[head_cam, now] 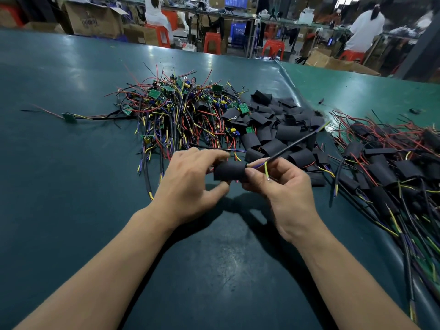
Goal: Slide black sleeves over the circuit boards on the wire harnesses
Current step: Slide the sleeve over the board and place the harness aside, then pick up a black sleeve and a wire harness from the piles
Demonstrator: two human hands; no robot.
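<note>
Sleeve (229, 171): we judge it light, soft; left hand (190, 184) pinches it.
Cable (292, 146): right hand (281, 184) grips the flexible lead.

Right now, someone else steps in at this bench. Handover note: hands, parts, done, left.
Left hand: pinching a black sleeve, held above the green table.
Right hand: at the sleeve's other end, gripping the harness cable that exits there. Board not visible, so seating cannot be confirmed.
Parts: unsleeved harnesses with green boards in the pile straight ahead; loose sleeves just right of it.
Done: sleeved harnesses stacked at far right.
Left: finish this one, then work through the large unsleeved pile; one stray harness lies apart at left.
</note>
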